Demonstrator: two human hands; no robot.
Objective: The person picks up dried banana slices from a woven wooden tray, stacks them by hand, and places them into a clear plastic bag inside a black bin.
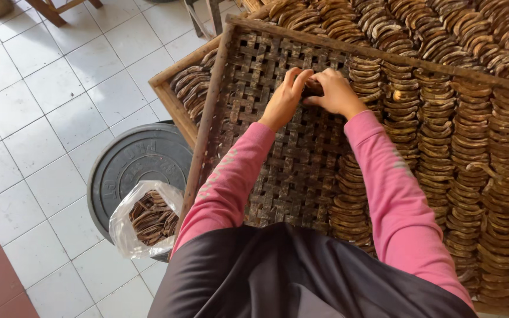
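Both hands' fingers (301, 79) pinch what looks like a curved slice (312, 88) on the woven tray (278, 176) beside stacked rows (443, 135).

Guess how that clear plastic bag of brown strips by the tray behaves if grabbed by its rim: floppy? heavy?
Bag: probably floppy, since its thin film is crumpled and its mouth sags open. Likely light, as it looks partly filled with thin curved strips. It may tip or spill if pushed, because it rests open on the round grey lid.
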